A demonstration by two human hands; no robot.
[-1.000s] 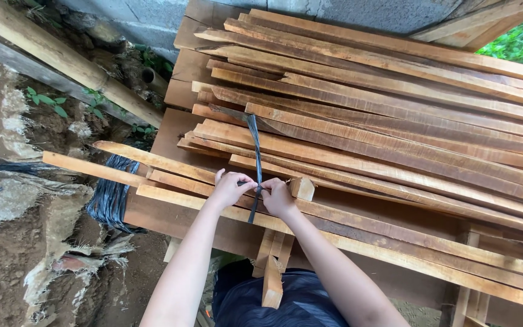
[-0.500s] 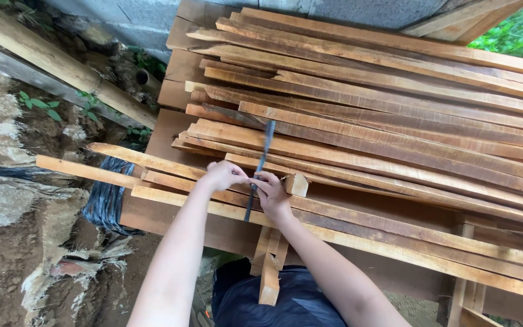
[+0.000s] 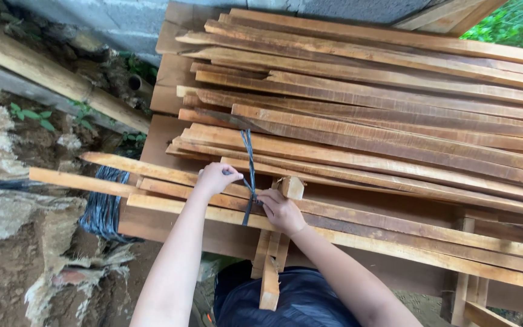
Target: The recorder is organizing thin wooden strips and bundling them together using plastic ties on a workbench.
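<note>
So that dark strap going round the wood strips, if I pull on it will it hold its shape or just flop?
The dark strap probably flops: it twists and drapes over the wood strips rather than standing stiff. It looks thin and narrow, so likely light. Both the left hand and the right hand pinch it, which suggests it bends easily.

Bamboo pole (image 3: 49, 75) left, grey block wall (image 3: 122, 21), foliage (image 3: 519, 24).
</note>
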